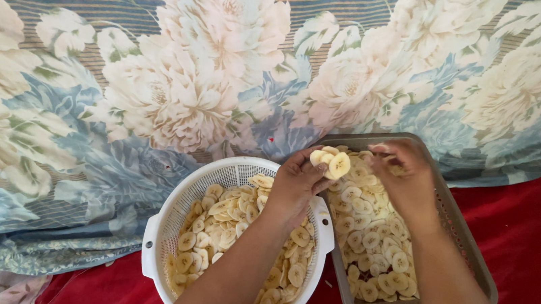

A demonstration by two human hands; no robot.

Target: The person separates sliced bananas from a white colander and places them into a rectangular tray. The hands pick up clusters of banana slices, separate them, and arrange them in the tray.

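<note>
Holding a small stack of pale banana slices (pixel 330 163) pinched in its fingers, the left hand (pixel 295 186) hovers between a round white colander (pixel 157 233), full of slices, and a grey rectangular tray (pixel 464 232). The right hand (pixel 406 180) reaches over the tray's far end, fingers curled down among slices laid there; whether they grip one I cannot tell. Both containers rest on red cloth (pixel 531 231) before a floral bedsheet (pixel 141 85). Loosely pinched slices could likely slip and scatter.
</note>
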